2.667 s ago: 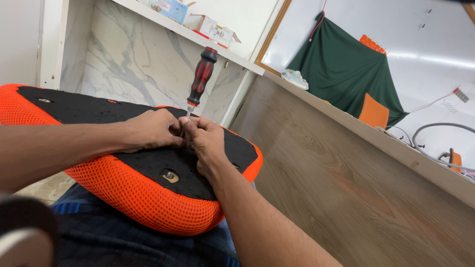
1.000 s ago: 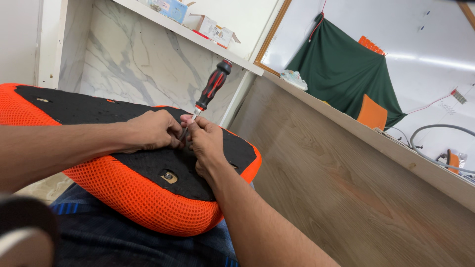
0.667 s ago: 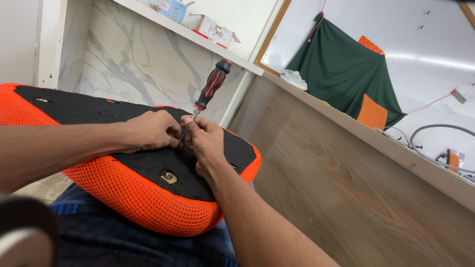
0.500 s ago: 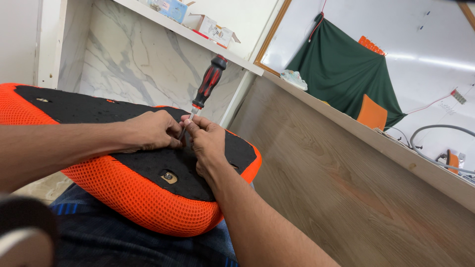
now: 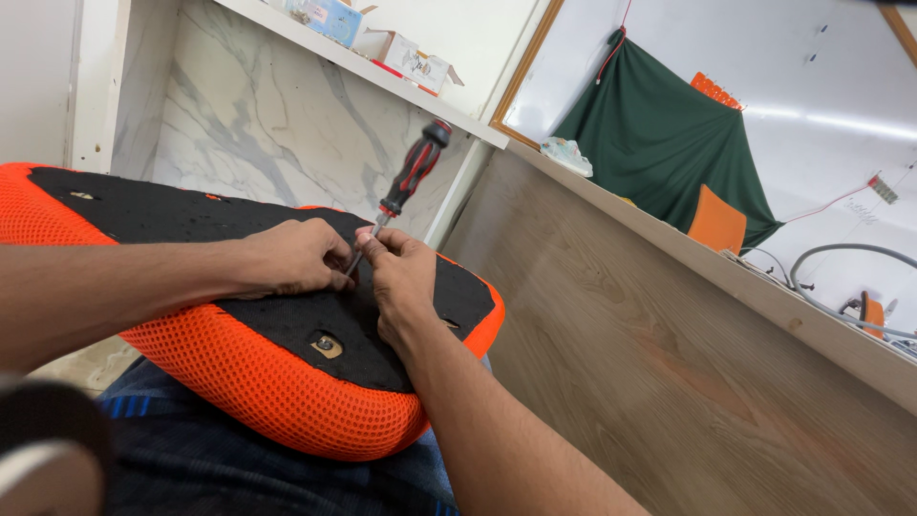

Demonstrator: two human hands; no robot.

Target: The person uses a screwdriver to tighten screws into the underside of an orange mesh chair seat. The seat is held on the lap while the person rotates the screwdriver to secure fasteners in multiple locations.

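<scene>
Here, rested across the lap: an orange mesh seat cushion (image 5: 258, 382), upside down, its black underside panel (image 5: 239, 229) facing up, with a small metal-ringed hole (image 5: 327, 344) near the front edge. Sat on dark blue trousers (image 5: 239, 478), close to a wood-grain panel (image 5: 688, 382) on the right.

Pressed down on the black panel near its middle: the left hand (image 5: 287, 260), fingers (image 5: 334, 277) curled together, tips right at the base of the tool shaft. Met there by the right hand (image 5: 401, 282), fingers (image 5: 377, 244) pinched shut around the thin metal shaft of a screwdriver (image 5: 406, 186), low down, just above the panel. Both hands touching or nearly touching one another at that spot.

Stood tilted, that screwdriver: red-and-black handle up and leaning away to the right, free of any hand, tip buried between the fingers and hidden from sight. Could not tell what the tip sat in.

Behind, rose a white marble-pattern wall (image 5: 258, 124) under a white shelf (image 5: 382, 81) carrying small cardboard boxes (image 5: 411, 57). Farther right, hung a dark green cloth (image 5: 659, 143) with an orange chair back (image 5: 716, 225) in front of it, and lay a grey hose (image 5: 841, 263) along the ledge.
</scene>
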